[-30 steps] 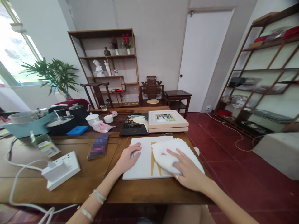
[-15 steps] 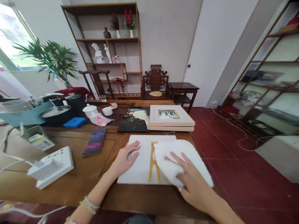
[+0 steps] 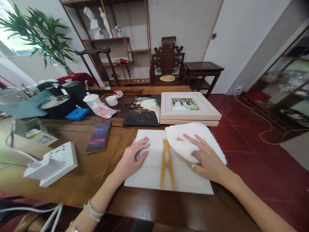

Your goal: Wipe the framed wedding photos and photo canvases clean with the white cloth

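Observation:
A white rectangular board (image 3: pixel 147 174) lies flat on the wooden table, close to its front edge. My left hand (image 3: pixel 135 156) rests on the board's left side, fingers stretched out; a small greyish patch shows beneath them, its nature unclear. On the middle of the board lies a yellow A-shaped stand leg (image 3: pixel 166 166) with an oval hole, its two prongs toward me. My right hand (image 3: pixel 209 159), wearing a ring, presses on a folded white cloth (image 3: pixel 207 133), some fingers spread over it and others bent against it. The cloth covers the board's upper right corner.
Behind the board are a framed photo (image 3: pixel 165 112) stacked on another frame and a dark photo panel (image 3: pixel 142 119). To the left are a white power strip (image 3: pixel 60 164), a blurred purple item (image 3: pixel 98 137), a blue box (image 3: pixel 77 113), a teapot (image 3: pixel 91 99) and pots.
The view has tilted downward. My right hand and the cloth have shifted away from me over the board, uncovering its lower right corner. My left hand stays on the board's left side.

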Demonstrator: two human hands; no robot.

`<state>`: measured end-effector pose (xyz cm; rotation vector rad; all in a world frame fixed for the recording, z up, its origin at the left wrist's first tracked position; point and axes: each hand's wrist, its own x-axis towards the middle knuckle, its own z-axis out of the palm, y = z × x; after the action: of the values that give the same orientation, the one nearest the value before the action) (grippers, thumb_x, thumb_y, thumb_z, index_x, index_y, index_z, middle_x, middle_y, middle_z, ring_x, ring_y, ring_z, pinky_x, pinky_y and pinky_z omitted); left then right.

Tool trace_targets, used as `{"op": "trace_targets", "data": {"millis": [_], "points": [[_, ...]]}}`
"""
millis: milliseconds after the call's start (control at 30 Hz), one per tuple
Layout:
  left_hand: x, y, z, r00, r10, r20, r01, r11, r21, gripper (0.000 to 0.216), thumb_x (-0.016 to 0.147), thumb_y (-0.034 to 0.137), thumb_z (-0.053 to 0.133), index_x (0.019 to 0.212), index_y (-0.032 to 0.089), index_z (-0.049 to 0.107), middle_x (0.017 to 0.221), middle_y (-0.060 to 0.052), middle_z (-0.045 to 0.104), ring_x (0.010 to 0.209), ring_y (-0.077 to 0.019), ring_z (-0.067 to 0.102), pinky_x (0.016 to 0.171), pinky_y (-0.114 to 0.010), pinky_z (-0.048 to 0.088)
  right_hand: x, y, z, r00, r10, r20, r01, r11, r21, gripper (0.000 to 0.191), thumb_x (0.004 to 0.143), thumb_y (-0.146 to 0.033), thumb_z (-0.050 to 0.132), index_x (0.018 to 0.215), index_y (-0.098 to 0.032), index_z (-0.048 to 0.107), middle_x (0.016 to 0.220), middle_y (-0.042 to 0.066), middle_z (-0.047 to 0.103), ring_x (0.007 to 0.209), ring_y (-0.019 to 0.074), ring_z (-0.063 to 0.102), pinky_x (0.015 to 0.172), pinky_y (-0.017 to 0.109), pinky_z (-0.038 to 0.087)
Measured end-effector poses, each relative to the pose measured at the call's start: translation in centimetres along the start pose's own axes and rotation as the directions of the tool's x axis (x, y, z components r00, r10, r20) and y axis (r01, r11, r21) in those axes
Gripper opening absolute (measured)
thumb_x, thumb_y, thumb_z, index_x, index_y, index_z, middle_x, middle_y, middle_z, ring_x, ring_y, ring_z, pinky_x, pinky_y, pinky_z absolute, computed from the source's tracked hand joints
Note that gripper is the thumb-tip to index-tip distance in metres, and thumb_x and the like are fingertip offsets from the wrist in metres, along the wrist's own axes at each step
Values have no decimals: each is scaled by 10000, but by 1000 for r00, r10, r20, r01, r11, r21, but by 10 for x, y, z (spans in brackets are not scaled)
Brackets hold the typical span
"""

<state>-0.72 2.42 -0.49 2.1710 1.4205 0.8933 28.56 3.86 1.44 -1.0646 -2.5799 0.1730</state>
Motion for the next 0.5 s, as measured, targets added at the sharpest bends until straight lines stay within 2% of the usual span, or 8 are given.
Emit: {"op": "trace_targets", "data": {"millis": [133, 233, 300, 367, 433, 500], "points": [[0, 0, 1, 1000, -8, -12, 7, 1000, -14, 221, 857, 263, 525, 1027, 185, 644, 1257, -109, 592, 1226, -238, 498, 1106, -488, 268, 2, -10, -1, 999, 6, 34, -5, 1000, -14, 174, 676, -112, 496, 587, -180, 629, 1372, 110, 481, 1363, 300, 251, 1110, 560, 183], [0, 0, 1, 1000, -5, -16, 5, 1000, -26, 224, 858, 254, 523, 1036, 185, 641, 1260, -109, 590, 1230, -239, 494, 1107, -488, 265, -16, -37, -7, 991, 4, 135, -5, 1000, 4, 210, 604, -62, 488, 631, -169, 667, 1451, 87, 361, 1372, 350, 181, 1086, 628, 148], [0, 0, 1, 1000, -3, -14, 3, 1000, -22, 227, 859, 250, 521, 1041, 184, 641, 1260, -110, 589, 1230, -242, 494, 1107, -490, 266, -32, -54, -14, 974, -8, 228, -3, 999, 46, 217, 583, -47, 490, 594, -177, 664, 1473, 73, 305, 1361, 384, 174, 1062, 660, 166], [0, 0, 1, 1000, 2, -13, -2, 1000, -15, 230, 860, 248, 519, 1043, 179, 641, 1258, -113, 591, 1229, -243, 495, 1105, -491, 268, -46, -65, -23, 946, -69, 316, 35, 993, 111, 253, 595, -35, 484, 600, -205, 672, 1468, 32, 312, 1348, 359, 235, 1075, 613, 218], [0, -1, 1, 1000, 7, -11, -7, 1000, -10, 229, 860, 247, 518, 1039, 175, 642, 1254, -115, 593, 1228, -242, 495, 1106, -492, 266, -51, -66, -32, 924, -108, 368, 54, 986, 155, 324, 593, -28, 475, 709, -229, 701, 1449, 7, 351, 1339, 318, 281, 1097, 551, 242], [0, -1, 1, 1000, 5, -5, -5, 1000, -9, 227, 861, 248, 516, 1035, 173, 642, 1253, -115, 594, 1228, -240, 495, 1107, -494, 262, -47, -61, -36, 923, -35, 383, -25, 988, 151, 361, 581, -35, 474, 792, -221, 702, 1447, 10, 358, 1345, 315, 265, 1089, 526, 282]]}}
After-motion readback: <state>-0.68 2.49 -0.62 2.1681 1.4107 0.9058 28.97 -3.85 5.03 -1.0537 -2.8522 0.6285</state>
